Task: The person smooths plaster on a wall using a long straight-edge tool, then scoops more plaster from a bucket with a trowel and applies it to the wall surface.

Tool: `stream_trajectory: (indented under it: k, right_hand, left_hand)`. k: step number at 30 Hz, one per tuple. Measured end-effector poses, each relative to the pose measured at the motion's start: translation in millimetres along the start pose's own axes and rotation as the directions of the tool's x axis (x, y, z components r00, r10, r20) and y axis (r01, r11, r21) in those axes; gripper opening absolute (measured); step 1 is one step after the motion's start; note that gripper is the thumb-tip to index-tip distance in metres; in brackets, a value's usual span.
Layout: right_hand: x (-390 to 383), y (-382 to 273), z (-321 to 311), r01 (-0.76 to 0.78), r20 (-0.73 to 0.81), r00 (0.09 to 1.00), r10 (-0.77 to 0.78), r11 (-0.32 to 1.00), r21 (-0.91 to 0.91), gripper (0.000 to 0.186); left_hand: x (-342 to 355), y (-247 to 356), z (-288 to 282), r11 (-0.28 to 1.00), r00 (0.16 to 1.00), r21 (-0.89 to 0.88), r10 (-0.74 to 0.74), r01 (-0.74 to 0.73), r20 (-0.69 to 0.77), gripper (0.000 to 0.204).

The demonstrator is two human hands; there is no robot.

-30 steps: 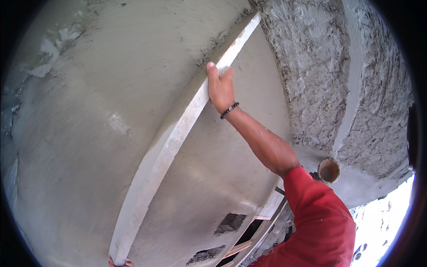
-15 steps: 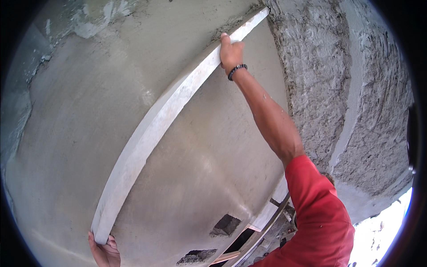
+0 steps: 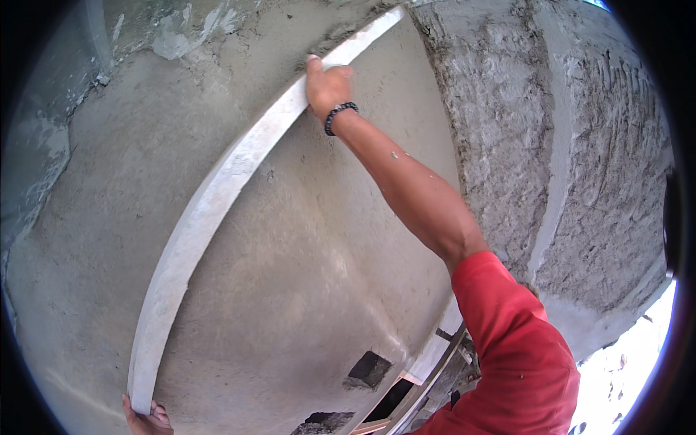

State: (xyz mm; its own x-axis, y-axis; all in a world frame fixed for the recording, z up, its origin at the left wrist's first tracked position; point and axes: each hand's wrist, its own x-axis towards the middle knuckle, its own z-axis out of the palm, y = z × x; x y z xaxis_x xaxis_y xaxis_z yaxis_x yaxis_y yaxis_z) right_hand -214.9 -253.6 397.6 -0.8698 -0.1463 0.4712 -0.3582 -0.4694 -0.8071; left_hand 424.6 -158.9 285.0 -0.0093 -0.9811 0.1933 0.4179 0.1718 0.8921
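Observation:
A long pale straightedge point(image 3: 194, 225), smeared with whitish plaster, lies slantwise against the grey plastered wall point(image 3: 268, 268). It runs from the lower left to the top middle and looks bowed in this fisheye view. Near its upper end, my right hand point(image 3: 328, 87) is wrapped round the bar, with a dark beaded bracelet point(image 3: 339, 116) on the wrist. At the bottom left, my left hand point(image 3: 148, 420) cups the lower end; part of that hand is cut off by the picture's edge.
Rough, unsmoothed plaster point(image 3: 500, 145) with a pale vertical strip point(image 3: 558, 145) covers the wall at right. Low in the wall are two dark holes, one a square recess point(image 3: 368, 370). Beside them, wooden boards point(image 3: 428, 359) and rubble sit near my red sleeve point(image 3: 507, 348).
The straightedge has shifted left across the wall, both hands moving along with it and keeping hold. The view has turned slightly as well.

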Motion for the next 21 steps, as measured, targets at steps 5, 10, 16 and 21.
stream_trajectory:
  k: [5, 10, 16, 21]
  right_hand:
    - [-35.3, -38.1, 4.8, -0.085, 0.084, 0.994, 0.075, 0.988, 0.129, 0.068]
    - [-68.6, -53.7, 9.9, -0.12, 0.068, 0.992, 0.108, 0.97, 0.212, 0.059]
    - [-110.4, -48.8, 5.5, -0.124, 0.147, 0.986, 0.083, 0.946, 0.3, 0.059]
    - [-160.5, -47.4, -29.9, -0.225, 0.299, 0.947, 0.116, 0.905, 0.361, 0.072]
  left_hand:
    - [0.8, 19.8, -37.9, 0.999, 1.0, 0.043, -0.011, 0.012, -0.011, 0.038]
    - [2.1, 22.5, -60.8, 0.999, 1.0, 0.027, -0.016, 0.017, -0.025, 0.039]
    - [-6.9, 13.9, -95.3, 0.998, 0.977, 0.052, 0.045, -0.035, -0.211, 0.038]
    - [-49.9, 2.8, -103.5, 0.969, 0.951, 0.234, 0.141, -0.075, -0.276, 0.037]
